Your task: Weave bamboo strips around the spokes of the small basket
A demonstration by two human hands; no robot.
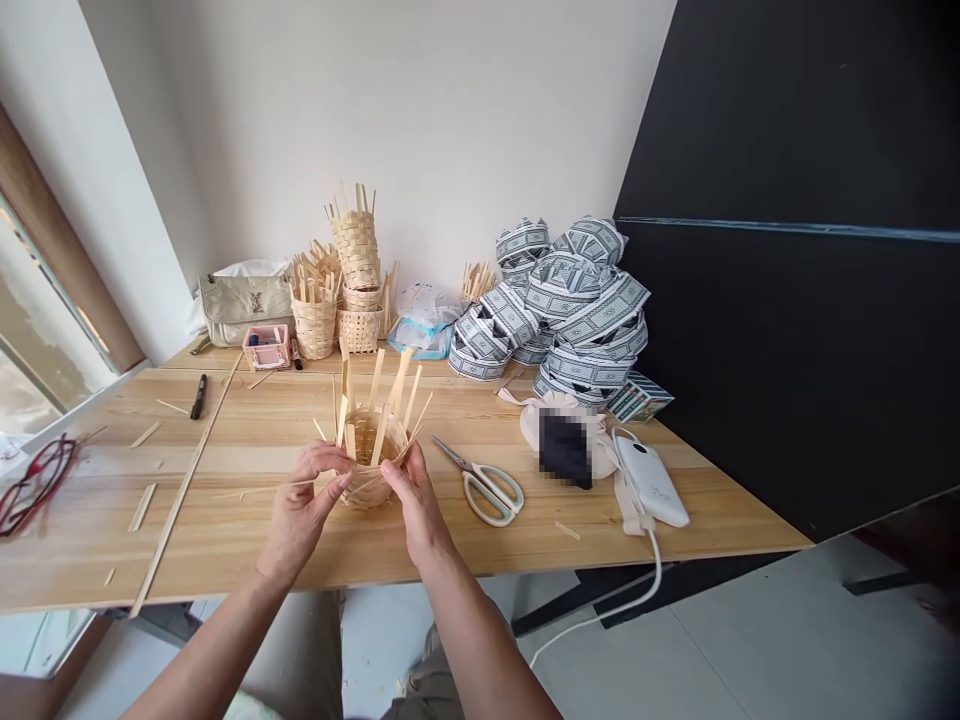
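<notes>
A small, partly woven bamboo basket (367, 490) stands on the table in front of me, its upright stakes spreading above the woven wall. My right hand (421, 505) is closed around the basket's right side, thumb pressed on the near rim. At the left rim, the fingers and thumb of my left hand (304, 510) are pinched together on a thin bamboo strip (259, 490), whose loose end trails left over the table. Right of the basket lie scissors (491, 490) with pale handles, blades a little apart.
Finished-looking stacked baskets (356, 250), a pink box (268, 347) and a beige bag (244, 305) line the back. Patterned paper-like bands (585, 300) are heaped right of them. A white power bank (651, 480) with a cable, a long strip (187, 480), a marker (199, 397) and glasses (37, 485) lie around.
</notes>
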